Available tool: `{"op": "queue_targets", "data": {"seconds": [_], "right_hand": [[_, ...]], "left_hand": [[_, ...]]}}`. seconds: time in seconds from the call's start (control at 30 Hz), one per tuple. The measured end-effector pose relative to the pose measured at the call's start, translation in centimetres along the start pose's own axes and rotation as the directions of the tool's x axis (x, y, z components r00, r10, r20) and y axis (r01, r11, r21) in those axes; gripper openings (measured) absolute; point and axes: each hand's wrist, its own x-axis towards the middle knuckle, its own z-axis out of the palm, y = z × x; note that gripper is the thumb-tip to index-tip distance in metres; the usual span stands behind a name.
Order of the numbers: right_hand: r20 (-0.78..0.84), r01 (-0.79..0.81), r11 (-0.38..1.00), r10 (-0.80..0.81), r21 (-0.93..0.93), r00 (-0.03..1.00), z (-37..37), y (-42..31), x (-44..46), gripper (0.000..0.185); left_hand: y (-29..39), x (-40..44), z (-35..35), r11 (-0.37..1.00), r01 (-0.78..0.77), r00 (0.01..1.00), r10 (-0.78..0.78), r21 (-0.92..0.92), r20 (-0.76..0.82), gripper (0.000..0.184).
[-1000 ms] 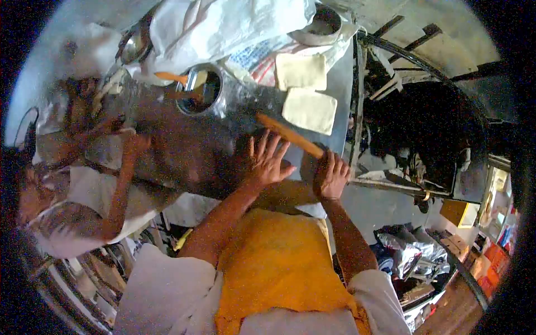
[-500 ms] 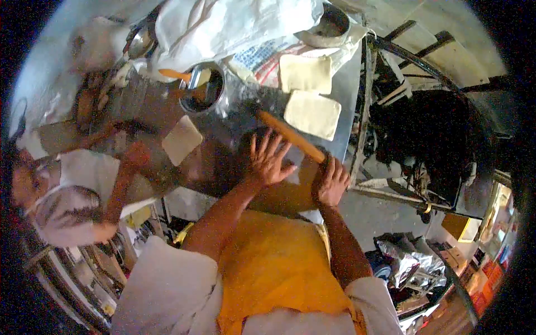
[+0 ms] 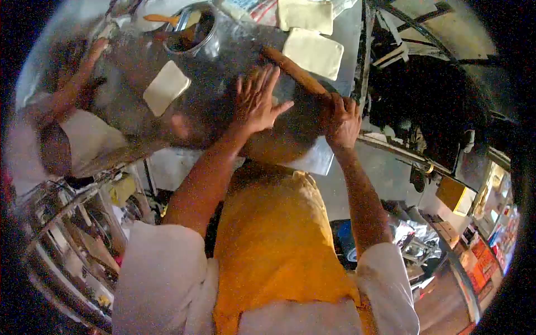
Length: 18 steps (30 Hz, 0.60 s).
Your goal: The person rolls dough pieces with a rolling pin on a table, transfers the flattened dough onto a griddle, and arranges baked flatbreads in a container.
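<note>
My right hand (image 3: 341, 121) is closed around the near end of a wooden rolling pin (image 3: 300, 73), which slants away to the upper left. My left hand (image 3: 257, 103) is open, palm down with the fingers spread, over the dark worktop (image 3: 218, 100) to the left of the pin; whether it presses on the surface I cannot tell. Just beyond the pin is a pale square dough sheet (image 3: 314, 53), and another dough sheet (image 3: 306, 17) lies behind it. A third dough piece (image 3: 166, 89) is farther left.
A metal pot (image 3: 209, 42) stands at the back, with an orange-handled tool (image 3: 161, 18) in it. At the left, another person (image 3: 95, 134) works at the same worktop, an arm stretched forward. A metal frame (image 3: 364, 61) borders the right side.
The view has tipped downward, so the worktop appears higher. My right hand still grips the rolling pin and my left is still spread. The other person's arms have shifted, blurred.
</note>
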Motion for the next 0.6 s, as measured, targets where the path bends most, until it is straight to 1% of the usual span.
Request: {"op": "queue_targets", "data": {"seconds": [0.03, 0.07, 0.1, 0.13, 0.17, 0.2, 0.23, 0.27, 0.3, 0.33, 0.37, 0.43, 0.47, 0.5, 0.53, 0.57, 0.6], "right_hand": [[-0.016, -0.006, 0.999, 0.007, 0.040, 1.000, 0.1, 0.0, 0.7, 0.050], [-0.035, -0.001, 0.999, 0.002, 0.036, 0.999, -1.5, -1.1, 1.5, 0.050], [-0.001, 0.052, 0.997, -0.052, 0.061, 0.999, -3.5, -2.0, 0.6, 0.047], [0.032, 0.104, 0.991, -0.107, 0.089, 0.994, -6.2, -3.5, -0.3, 0.045], [0.059, 0.157, 0.980, -0.165, 0.119, 0.985, -7.6, -4.6, -1.2, 0.042], [0.106, 0.177, 0.981, -0.184, 0.079, 0.977, -8.1, -5.0, -2.3, 0.042], [0.098, 0.229, 0.961, -0.245, 0.154, 0.964, -9.8, -6.7, -2.5, 0.044], [0.121, 0.243, 0.955, -0.265, 0.168, 0.957, -9.7, -7.8, -2.3, 0.047], [0.142, 0.258, 0.949, -0.285, 0.183, 0.948, -9.1, -8.5, -2.2, 0.050], [0.140, 0.274, 0.958, -0.285, 0.088, 0.948, -5.9, -8.4, -1.1, 0.055], [0.149, 0.284, 0.959, -0.280, -0.003, 0.948, -2.3, -7.8, 0.3, 0.061], [0.133, 0.265, 0.961, -0.253, -0.083, 0.958, -3.0, -9.1, 5.4, 0.074], [0.126, 0.254, 0.959, -0.239, -0.123, 0.963, -3.4, -9.7, 7.8, 0.080], [0.008, 0.301, 0.953, -0.301, -0.040, 0.954, -3.5, -9.9, 8.4, 0.083], [0.073, 0.246, 0.969, -0.246, 0.018, 0.966, -3.6, -9.9, 7.3, 0.082], [0.100, 0.226, 0.974, -0.228, 0.031, 0.968, -2.7, -9.0, 4.1, 0.083], [0.127, 0.206, 0.978, -0.210, 0.042, 0.969, -1.8, -8.1, 1.0, 0.083]], "left_hand": [[-0.8, 0.2, 0.1, 1.000, -0.001, 1.000, 0.001, 0.003, -0.015, 0.089], [-1.7, 0.5, 0.1, 0.935, 0.010, 0.992, -0.054, -0.354, -0.114, 0.085], [-2.5, 0.0, 0.3, 0.744, -0.003, 0.977, -0.140, -0.669, -0.159, 0.082], [-1.4, -0.9, -3.9, 0.640, 0.104, 0.967, -0.245, -0.761, -0.073, 0.073], [-3.0, -1.1, -4.9, 0.765, 0.034, 0.963, -0.197, -0.643, -0.185, 0.069], [-4.3, -1.6, -5.9, 0.839, -0.002, 0.970, -0.130, -0.544, -0.204, 0.069], [-5.0, -1.8, -6.9, 0.898, -0.039, 0.975, -0.062, -0.438, -0.213, 0.069], [-5.2, -1.5, -7.6, 0.895, -0.034, 0.976, -0.065, -0.446, -0.207, 0.069], [-5.5, -1.2, -8.0, 0.986, -0.056, 0.983, 0.028, -0.156, -0.180, 0.070], [-6.6, -0.6, -8.1, 0.985, -0.094, 0.985, 0.114, 0.147, -0.131, 0.071], [-7.7, 0.6, -7.0, 0.986, -0.094, 0.986, 0.111, 0.136, -0.123, 0.071], [-9.5, 4.7, -4.9, 0.994, -0.109, 0.954, 0.111, 0.023, -0.279, 0.074], [-9.8, 5.9, -5.6, 0.996, -0.087, 0.971, 0.089, 0.021, -0.224, 0.077], [-9.8, 4.2, -5.5, 0.997, -0.077, 0.975, 0.079, 0.013, -0.206, 0.077], [-9.3, 3.4, -6.0, 0.992, -0.107, 0.971, 0.118, 0.067, -0.208, 0.080], [-8.7, 3.0, -6.7, 0.982, -0.142, 0.961, 0.168, 0.127, -0.222, 0.083], [-7.6, 1.0, -6.8, 0.980, -0.145, 0.965, 0.170, 0.134, -0.198, 0.086]]}}
